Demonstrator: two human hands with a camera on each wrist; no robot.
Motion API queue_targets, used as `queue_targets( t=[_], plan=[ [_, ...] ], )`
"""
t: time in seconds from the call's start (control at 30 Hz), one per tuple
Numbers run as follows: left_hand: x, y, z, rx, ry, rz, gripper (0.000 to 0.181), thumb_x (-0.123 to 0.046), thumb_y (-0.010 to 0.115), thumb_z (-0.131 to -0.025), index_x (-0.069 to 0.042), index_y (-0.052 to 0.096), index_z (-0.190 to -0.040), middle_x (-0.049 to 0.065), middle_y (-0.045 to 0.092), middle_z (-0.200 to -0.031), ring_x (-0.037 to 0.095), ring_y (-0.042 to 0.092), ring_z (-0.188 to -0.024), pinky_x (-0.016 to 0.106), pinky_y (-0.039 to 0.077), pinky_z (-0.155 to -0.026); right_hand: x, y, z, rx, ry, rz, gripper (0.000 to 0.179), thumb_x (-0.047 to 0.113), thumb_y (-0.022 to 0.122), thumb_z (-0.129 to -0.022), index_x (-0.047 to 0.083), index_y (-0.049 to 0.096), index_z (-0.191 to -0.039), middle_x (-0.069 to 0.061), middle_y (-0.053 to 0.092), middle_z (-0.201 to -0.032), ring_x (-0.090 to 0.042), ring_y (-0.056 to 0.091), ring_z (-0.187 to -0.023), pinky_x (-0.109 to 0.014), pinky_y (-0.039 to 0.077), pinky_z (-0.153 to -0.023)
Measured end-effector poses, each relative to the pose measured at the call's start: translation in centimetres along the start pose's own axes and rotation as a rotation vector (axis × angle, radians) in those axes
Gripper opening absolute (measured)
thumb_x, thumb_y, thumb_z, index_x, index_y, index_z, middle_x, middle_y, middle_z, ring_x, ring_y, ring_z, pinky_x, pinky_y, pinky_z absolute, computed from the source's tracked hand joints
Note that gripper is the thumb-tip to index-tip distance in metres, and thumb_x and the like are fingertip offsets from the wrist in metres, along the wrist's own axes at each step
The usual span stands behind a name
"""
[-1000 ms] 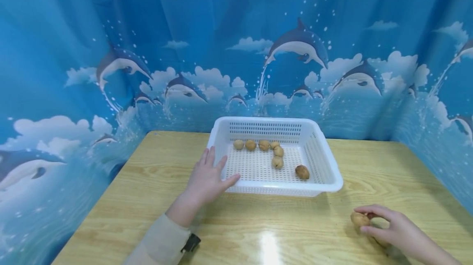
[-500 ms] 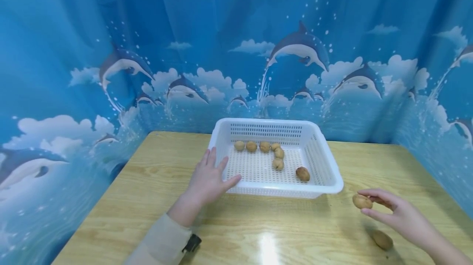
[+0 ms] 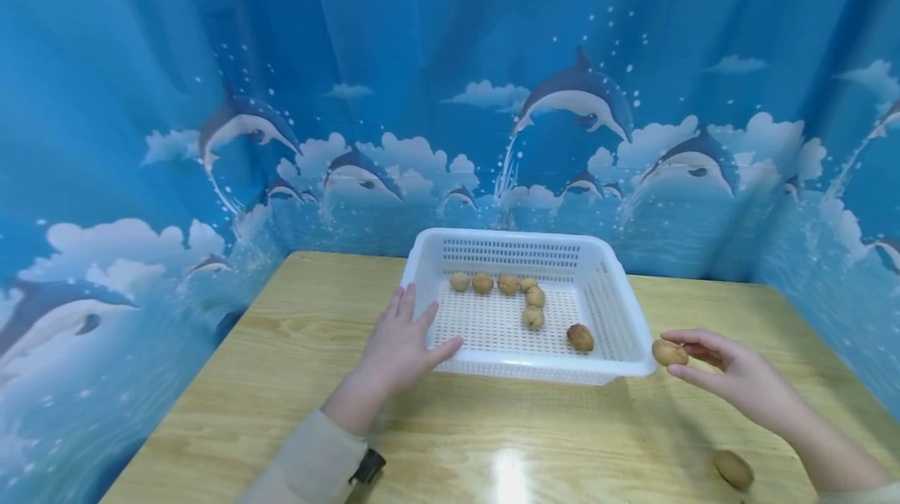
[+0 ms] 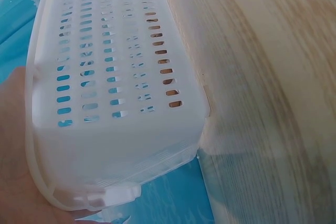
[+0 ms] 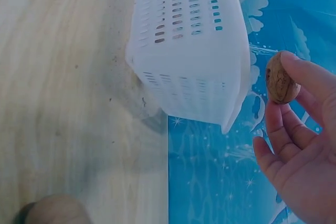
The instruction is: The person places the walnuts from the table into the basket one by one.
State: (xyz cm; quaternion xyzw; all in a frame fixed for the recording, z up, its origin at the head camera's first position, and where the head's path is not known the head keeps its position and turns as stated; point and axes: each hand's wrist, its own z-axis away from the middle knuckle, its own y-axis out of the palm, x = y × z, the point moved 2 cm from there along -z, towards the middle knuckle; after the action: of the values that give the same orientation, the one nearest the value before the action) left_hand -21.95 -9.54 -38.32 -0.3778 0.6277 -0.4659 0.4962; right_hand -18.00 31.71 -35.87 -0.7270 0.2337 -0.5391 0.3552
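Note:
My right hand (image 3: pixel 752 379) pinches a tan walnut (image 3: pixel 669 352) between thumb and fingertips, just off the right front corner of a white plastic basket (image 3: pixel 520 369). In the right wrist view the walnut (image 5: pixel 282 80) shows its seam, held by the thumb from above and fingers from below. My left hand (image 3: pixel 397 348) rests at the basket's left front corner, fingers spread and fairly straight along the rim. Inside the basket lie several walnuts, among them a darker walnut (image 3: pixel 580 337) near the front right. Another walnut (image 3: pixel 733 470) lies on the table, below my right forearm.
The basket has slotted walls and stands toward the back of a wood-grain table (image 3: pixel 281 379). A blue curtain (image 3: pixel 422 98) printed with dolphins hangs behind the table and along both sides.
My right hand has lifted the walnut off the table and carried it forward and left to the basket's corner, uncovering the other walnut. The left hand stays at the rim.

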Motion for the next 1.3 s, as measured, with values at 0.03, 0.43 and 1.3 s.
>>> queue_targets(
  t=[0.03,0.43,1.3],
  plan=[
    [0.0,0.0,0.0,-0.001,0.002,0.000,0.084,-0.071,0.039,-0.084,-0.012,0.038,-0.143,0.020,0.005,-0.153,0.037,0.001,-0.140,0.054,0.014,-0.109,0.2,0.0,-0.3,0.003,0.006,-0.002,0.040,0.022,0.066,-0.088,0.008,0.058,-0.124,0.006,0.058,-0.118,0.014,0.045,-0.099,-0.012,0.046,-0.076],
    [-0.2,-0.2,0.0,0.004,-0.007,-0.008,0.083,-0.070,0.039,-0.085,-0.011,0.039,-0.142,0.021,0.006,-0.153,0.038,0.002,-0.140,0.054,0.014,-0.109,3.7,-1.3,-6.8,0.115,0.017,-0.062,0.051,0.028,0.061,-0.091,-0.001,0.049,-0.132,-0.026,0.049,-0.129,-0.043,0.049,-0.113,-0.049,0.048,-0.086],
    [0.0,0.0,0.0,-0.011,0.015,-0.031,0.085,-0.072,0.037,-0.084,-0.011,0.040,-0.142,0.021,0.008,-0.153,0.039,0.004,-0.139,0.055,0.016,-0.109,4.5,0.7,-18.3,0.207,0.055,-0.048,0.052,0.035,0.060,-0.091,0.005,0.049,-0.133,-0.020,0.048,-0.132,-0.036,0.048,-0.116,-0.053,0.042,-0.093]
  ],
)
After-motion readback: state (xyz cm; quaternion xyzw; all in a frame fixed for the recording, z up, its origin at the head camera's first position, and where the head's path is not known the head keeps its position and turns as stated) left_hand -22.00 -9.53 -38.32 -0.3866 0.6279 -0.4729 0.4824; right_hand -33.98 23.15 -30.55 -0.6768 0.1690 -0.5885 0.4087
